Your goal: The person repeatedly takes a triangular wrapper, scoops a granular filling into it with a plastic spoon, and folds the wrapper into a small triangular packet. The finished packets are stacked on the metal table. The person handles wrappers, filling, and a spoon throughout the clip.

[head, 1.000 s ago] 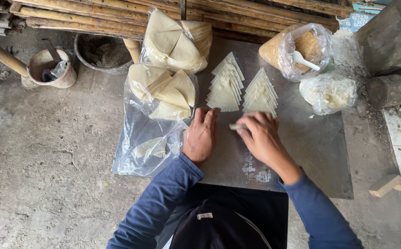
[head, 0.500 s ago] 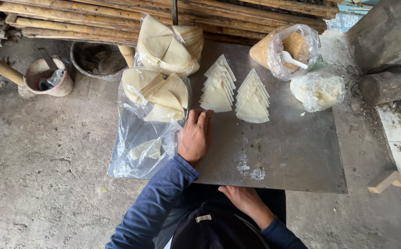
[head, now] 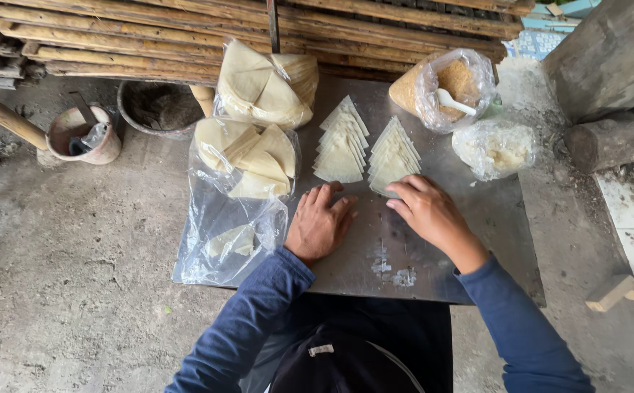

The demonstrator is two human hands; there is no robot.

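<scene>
On the grey metal sheet (head: 470, 240), the left hand (head: 320, 225) is resting open-fingered while the right hand (head: 430, 211), fingers spread, is touching the nearer row of pale triangular folded wrappers (head: 393, 154), so adding the next piece calls for exact alignment.

The scene was lit by soft, even daylight with no clear direction, moderately bright. Shadows were faint and diffuse, only a dim smudge under each hand on the metal sheet (head: 433, 247), which gave back a dull grey sheen rather than hard glare. The clear plastic bag (head: 218, 233) at left showed pale highlights. Focus was sharp throughout, with slight wide-angle stretching at the corners.
</scene>
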